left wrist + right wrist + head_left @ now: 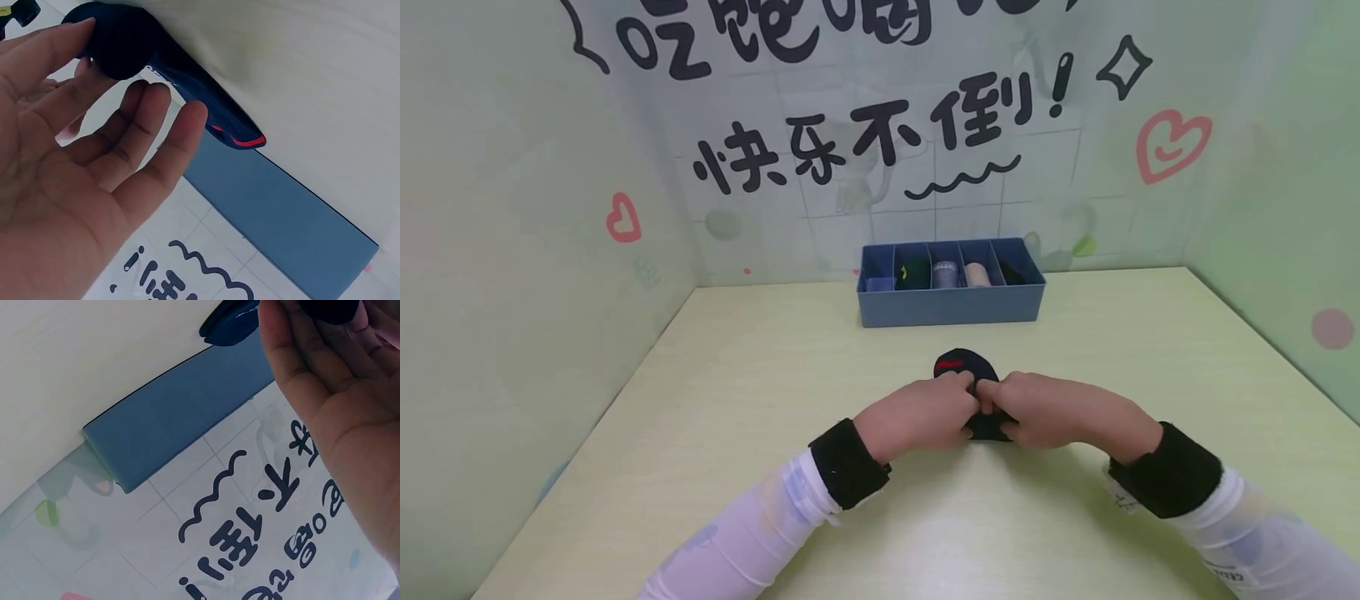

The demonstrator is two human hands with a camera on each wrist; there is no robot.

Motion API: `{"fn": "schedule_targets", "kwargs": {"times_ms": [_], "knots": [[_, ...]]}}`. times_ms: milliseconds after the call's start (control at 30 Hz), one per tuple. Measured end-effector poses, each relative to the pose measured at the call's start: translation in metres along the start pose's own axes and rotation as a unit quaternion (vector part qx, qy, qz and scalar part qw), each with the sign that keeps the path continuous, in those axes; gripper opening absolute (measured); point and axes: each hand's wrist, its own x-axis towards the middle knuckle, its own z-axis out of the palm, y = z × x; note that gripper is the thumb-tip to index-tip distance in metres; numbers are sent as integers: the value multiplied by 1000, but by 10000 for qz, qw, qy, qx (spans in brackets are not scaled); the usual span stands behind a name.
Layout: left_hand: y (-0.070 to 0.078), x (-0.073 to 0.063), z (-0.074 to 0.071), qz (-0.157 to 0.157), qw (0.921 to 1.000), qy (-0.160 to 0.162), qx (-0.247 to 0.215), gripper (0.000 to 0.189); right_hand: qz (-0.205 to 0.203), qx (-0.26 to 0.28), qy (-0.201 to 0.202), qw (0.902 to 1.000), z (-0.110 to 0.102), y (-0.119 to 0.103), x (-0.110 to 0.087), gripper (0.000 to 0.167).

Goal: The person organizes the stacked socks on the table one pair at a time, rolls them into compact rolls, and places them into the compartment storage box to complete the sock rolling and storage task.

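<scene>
A dark navy sock point(964, 363) with a red mark near its far end lies on the table, partly hidden by both hands. The left wrist view shows the near end of the sock point(125, 40) rolled up thick, while the rest stretches flat toward the box. My left hand point(921, 415) grips the left side of this roll with curled fingers. From the other side my right hand point(1054, 408) holds the roll, its fingertips close to the left hand's. Only parts of the sock point(231, 326) appear in the right wrist view.
Beyond the sock, a blue box point(951, 310) with several compartments stands near the back wall. Rolled items, among them a dark green one point(914, 273), a grey one point(945, 275) and a pale pink one point(977, 275), sit inside. Printed curtains or walls surround the pale table point(737, 375).
</scene>
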Motion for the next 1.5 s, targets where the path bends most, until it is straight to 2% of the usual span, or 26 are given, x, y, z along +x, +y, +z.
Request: {"fn": "schedule_targets", "kwargs": {"times_ms": [133,267,467,700,833,900,1067,1233,1333,1500], "knots": [[1,1,1,-55,9999,-87,80,25,-145,-781,497,9956,3,-1,-1,16],[1,1,2,-174,9997,-184,73,24,-333,-1610,980,9815,6,-5,-2,17],[1,0,2,-301,9994,-129,136,24,-438,-2382,855,9665,7,-14,-1,12],[-2,3,1,-325,9992,-190,95,24,-527,-2652,897,9586,9,-17,-1,12],[-3,5,2,-332,9990,-279,71,26,-578,-3064,910,9458,11,-18,1,10],[-3,5,3,-313,9990,-306,53,26,-579,-3102,920,9444,12,-18,2,11],[-3,5,3,-127,9991,-409,-34,25,-591,-2754,884,9554,14,-15,1,13],[-4,5,2,90,9989,-447,-109,22,-553,-2085,714,9738,12,-9,3,14],[-4,5,2,109,9986,-406,-318,20,-523,-1633,590,9834,10,-5,3,13],[-4,6,1,71,9968,-365,-707,17,-467,-1037,355,9929,8,2,4,13]]}}
